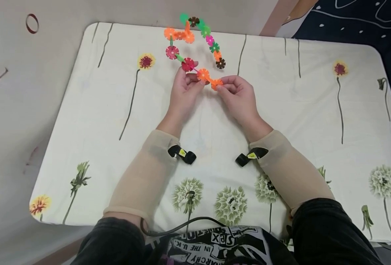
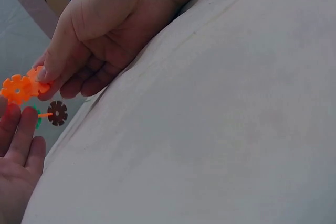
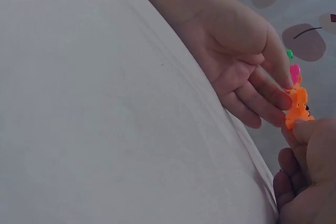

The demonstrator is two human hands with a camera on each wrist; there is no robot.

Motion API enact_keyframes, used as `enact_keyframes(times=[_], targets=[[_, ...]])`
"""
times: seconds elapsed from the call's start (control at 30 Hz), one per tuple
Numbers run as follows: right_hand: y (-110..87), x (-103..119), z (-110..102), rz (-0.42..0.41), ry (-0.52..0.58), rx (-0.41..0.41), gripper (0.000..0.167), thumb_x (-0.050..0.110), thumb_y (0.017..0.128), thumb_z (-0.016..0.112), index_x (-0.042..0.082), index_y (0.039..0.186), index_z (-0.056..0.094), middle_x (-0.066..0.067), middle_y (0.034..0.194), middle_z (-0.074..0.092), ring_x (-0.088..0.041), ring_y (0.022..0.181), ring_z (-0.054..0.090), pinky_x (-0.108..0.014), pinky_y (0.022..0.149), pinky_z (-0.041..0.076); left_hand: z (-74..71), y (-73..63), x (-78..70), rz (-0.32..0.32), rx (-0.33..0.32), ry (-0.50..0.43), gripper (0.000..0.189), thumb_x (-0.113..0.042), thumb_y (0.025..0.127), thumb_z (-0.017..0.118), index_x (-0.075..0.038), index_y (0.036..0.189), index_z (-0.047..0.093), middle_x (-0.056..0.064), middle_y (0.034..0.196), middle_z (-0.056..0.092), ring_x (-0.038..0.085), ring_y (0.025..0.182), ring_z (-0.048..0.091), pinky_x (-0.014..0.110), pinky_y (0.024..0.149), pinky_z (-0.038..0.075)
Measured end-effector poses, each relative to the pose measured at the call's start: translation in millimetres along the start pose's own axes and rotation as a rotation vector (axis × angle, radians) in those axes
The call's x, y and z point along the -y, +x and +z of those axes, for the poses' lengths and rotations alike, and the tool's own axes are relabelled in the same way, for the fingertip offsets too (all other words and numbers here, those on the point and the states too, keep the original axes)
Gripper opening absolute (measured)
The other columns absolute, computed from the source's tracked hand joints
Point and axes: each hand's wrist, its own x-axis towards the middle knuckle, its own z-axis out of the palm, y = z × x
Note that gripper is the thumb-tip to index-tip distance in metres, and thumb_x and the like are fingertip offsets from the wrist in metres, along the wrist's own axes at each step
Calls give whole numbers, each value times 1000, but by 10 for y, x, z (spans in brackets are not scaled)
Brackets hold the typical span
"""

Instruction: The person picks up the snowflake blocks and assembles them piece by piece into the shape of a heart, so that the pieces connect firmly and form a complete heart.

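Observation:
A curved chain of interlocking plastic snowflake discs point(image 1: 172, 52), in orange, red, pink, green and brown, is held up over the far side of the table. My left hand point(image 1: 183, 90) pinches the chain at an orange disc point(image 1: 203, 74) between thumb and fingers. Between thumb and index finger, my right hand point(image 1: 240, 94) grips the orange end disc point(image 1: 216, 84), which joins that one. The right hand point(image 2: 100, 40) and its disc also show in the left wrist view. The chain's other end, a brown disc point(image 1: 220, 63), hangs free above the right hand.
A white cloth with printed flowers covers the table point(image 1: 281, 110). Its far edge meets a pale wall point(image 1: 132, 11). Dark patterned fabric point(image 1: 358, 22) lies beyond the far right corner. A black cable point(image 1: 182, 224) runs along the near edge by the person's shirt.

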Motion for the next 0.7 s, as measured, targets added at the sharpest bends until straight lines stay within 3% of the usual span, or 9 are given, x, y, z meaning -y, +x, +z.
enact_keyframes(times=[0.23,0.43,0.53,0.6,0.7], targets=[[1,-13,-13,-13,24,-1,15,8,98,79,3,112,74,-8,96,79,-17,90,72,-24,85,58,6,-57,-39,34,103,88,77,2,96,78,-13,158,34,15,113,75,25,109,72,31,102,55],[-1,-13,-10,-41,42,23,10,6,98,78,1,107,76,-9,100,79,-17,90,72,-24,82,58,-5,-42,-5,25,89,181,75,-3,91,85,-13,149,38,10,104,77,21,101,75,28,99,57],[-10,-17,-12,-67,7,28,10,8,98,79,2,106,78,-7,103,77,-18,93,70,-24,84,57,-15,-23,39,40,92,184,83,0,91,85,-17,157,37,12,105,77,23,98,75,29,98,57],[-11,-28,-17,-111,-25,-3,10,9,99,78,2,106,77,-5,105,74,-18,96,67,-26,86,55,-17,-12,59,41,101,167,89,3,90,84,-23,161,35,13,106,76,25,97,75,30,97,58],[11,-29,-34,-147,-25,-132,12,13,101,74,5,106,67,-2,106,62,-16,100,58,-25,88,49,-15,-10,69,50,123,158,92,6,90,82,-28,162,35,14,105,73,26,94,74,32,95,60]])
